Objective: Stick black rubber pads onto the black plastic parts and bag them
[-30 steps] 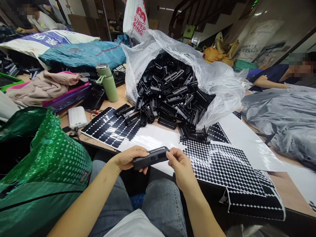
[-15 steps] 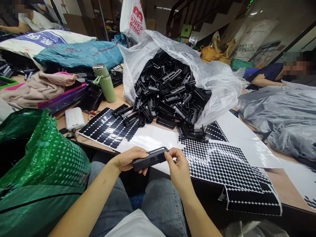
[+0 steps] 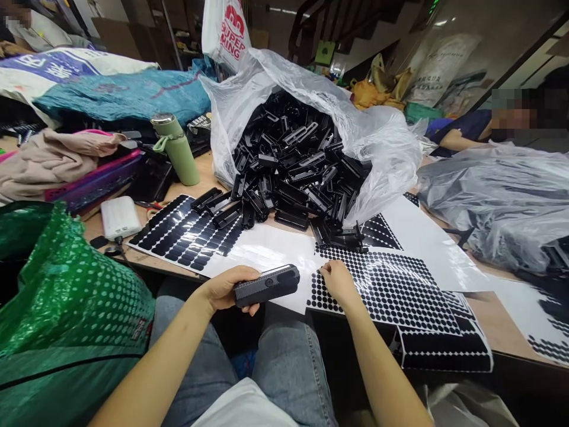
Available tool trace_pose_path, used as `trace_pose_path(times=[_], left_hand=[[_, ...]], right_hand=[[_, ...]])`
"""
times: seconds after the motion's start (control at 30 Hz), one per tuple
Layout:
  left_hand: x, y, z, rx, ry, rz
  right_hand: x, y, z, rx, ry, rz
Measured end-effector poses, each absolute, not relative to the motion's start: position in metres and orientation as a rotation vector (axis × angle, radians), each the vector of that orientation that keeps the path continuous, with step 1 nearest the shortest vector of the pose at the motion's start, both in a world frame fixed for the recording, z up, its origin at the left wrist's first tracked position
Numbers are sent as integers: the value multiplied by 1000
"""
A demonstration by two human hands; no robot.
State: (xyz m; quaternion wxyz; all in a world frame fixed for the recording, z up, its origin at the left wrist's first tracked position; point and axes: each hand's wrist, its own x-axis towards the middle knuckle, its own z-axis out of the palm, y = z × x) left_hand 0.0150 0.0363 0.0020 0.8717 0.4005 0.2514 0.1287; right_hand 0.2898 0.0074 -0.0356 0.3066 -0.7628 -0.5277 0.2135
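Note:
My left hand (image 3: pixel 232 288) is wrapped round one end of a black textured case (image 3: pixel 269 284), which points right above my lap. My right hand (image 3: pixel 336 282) has its fingers pinched together at the left edge of a white sheet of round black stickers (image 3: pixel 386 287); whatever is between the fingertips is too small to make out. Further back, a clear plastic bag (image 3: pixel 386 142) lies open with many black plastic parts (image 3: pixel 306 160) spilling out. A sheet of oblong black stickers (image 3: pixel 186 231) lies to the left of the parts.
A green sack (image 3: pixel 102 284) stands at the left, near a white power bank (image 3: pixel 120 217) and a green bottle (image 3: pixel 180 151). Grey plastic bags (image 3: pixel 493 196) lie on the right. A person in dark clothing (image 3: pixel 466 130) is behind them.
My right hand has left the black case and moved right to the sheet of round stickers. My left hand still holds the case. The view has shifted slightly to the right.

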Motion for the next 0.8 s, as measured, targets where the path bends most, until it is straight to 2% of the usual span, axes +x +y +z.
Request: trace_pose_path(times=[0.23,0.33,0.53,0.8], left_hand=[[13,36,1,826,546,264],[17,36,4,855,590,275],[31,34,8,890,650,251],[31,31,7,919,636,258]], right_hand=[[296,5,-36,-2018,-1378,573],[286,-3,-18,-1961,-1373,636],[224,-29,41,-1479,-1588,993],[203,-29,50,-1522,-1714,971]])
